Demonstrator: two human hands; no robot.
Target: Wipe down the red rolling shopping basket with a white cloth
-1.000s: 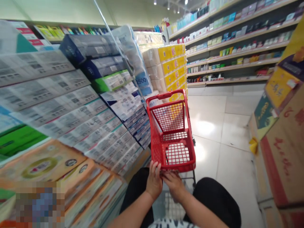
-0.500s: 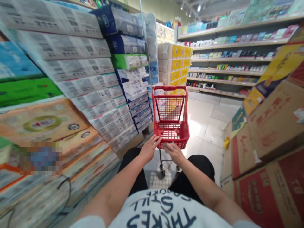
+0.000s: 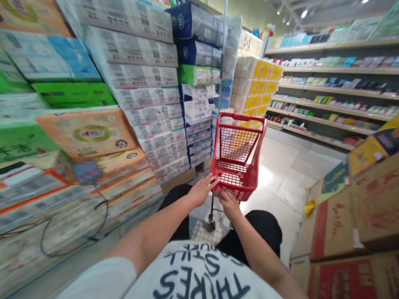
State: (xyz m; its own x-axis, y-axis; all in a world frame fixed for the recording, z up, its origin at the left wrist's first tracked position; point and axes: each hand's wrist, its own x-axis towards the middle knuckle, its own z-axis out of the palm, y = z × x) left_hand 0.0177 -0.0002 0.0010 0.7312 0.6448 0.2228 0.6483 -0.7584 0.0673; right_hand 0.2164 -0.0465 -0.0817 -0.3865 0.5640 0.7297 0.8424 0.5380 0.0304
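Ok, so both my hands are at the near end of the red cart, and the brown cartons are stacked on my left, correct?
Not quite: the brown cartons are on your right, as the head view shows. Your left hand and right hand are at the red cart's near end.

One red cart [image 3: 253,176], one thin pole [image 3: 222,66], one printed shirt [image 3: 193,270], two large dark-blue packs [image 3: 199,52]

The red cart [image 3: 237,162] has an open top with room for a hand from above; a thin pole [image 3: 223,50] rises by its far left corner. Stacked packs [image 3: 156,112] wall off the left. Along the right, floor [image 3: 274,178] gives a free lane until cartons [image 3: 335,220] block the way.
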